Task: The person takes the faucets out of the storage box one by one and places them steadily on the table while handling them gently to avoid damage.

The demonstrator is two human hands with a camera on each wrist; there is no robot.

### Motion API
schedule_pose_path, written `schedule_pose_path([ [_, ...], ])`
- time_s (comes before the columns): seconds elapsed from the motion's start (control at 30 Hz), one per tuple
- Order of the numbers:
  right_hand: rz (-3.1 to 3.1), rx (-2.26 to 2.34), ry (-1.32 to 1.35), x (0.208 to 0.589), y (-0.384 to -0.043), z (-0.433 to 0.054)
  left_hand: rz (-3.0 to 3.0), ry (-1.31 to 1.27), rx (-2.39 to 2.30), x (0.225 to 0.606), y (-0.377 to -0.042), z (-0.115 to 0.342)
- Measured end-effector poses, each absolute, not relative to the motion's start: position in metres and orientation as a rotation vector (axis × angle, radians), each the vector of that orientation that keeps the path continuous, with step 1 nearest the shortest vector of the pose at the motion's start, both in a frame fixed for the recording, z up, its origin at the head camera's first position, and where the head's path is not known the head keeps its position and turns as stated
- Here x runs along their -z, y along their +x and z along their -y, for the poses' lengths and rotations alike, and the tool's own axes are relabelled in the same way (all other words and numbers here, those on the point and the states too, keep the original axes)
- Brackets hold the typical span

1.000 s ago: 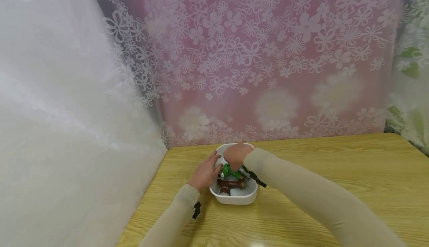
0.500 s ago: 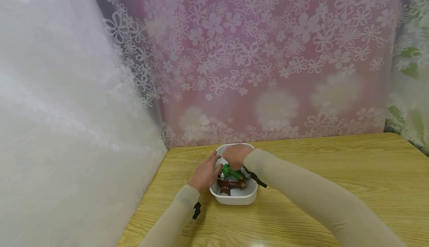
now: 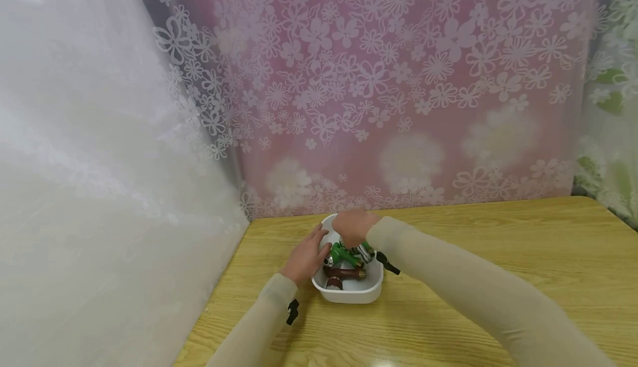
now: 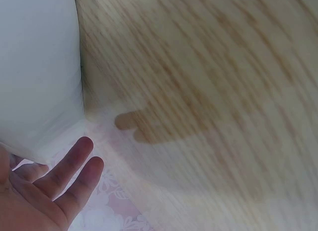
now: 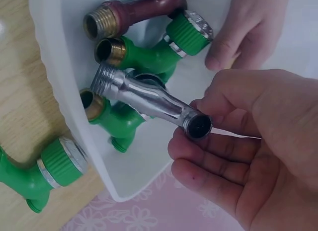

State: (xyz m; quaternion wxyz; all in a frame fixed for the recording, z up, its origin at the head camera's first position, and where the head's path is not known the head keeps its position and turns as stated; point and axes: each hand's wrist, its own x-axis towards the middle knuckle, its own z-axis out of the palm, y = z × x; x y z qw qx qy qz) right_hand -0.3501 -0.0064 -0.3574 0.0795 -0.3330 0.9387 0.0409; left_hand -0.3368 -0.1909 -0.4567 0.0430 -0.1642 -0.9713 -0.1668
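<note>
I have the right hand over the far right part of the white tub, with thumb and fingers pinching the chrome tap near its plain mouth, spread only by the tap's thickness. The tap's threaded end points away from the hand, above the green taps in the tub; I cannot tell whether it touches them.

My left hand rests at the tub's left rim, fingers loosely extended and apart along the outer wall, thumb over the inner side; it has hold of no tap.

The tub is crowded under the chrome piece. One green tap lies alongside a second green tap, and nearer the person is a red-brown tap with a brass thread. A round brown part sits just beside it in the head view; I can't tell whether they are joined.

Outside the tub, another green tap lies on the wooden table, close to the wall. From the head I miss it, because the right sleeve crosses that side. The pink flowered curtain hangs behind the table, and a white sheet bounds the left.
</note>
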Motion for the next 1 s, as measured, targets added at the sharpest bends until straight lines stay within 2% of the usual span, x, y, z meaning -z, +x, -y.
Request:
schedule_pose_path([
  [0.3, -2.786, -0.090, -1.011, 0.350, -0.350, 0.008, 2.961, -0.519, 0.499, 0.455, -0.338, 0.192],
  [1.0, -2.754, -0.070, -1.086, 0.381, -0.368, 0.001, 2.971, -0.536, 0.483, 0.454, -0.337, 0.193],
])
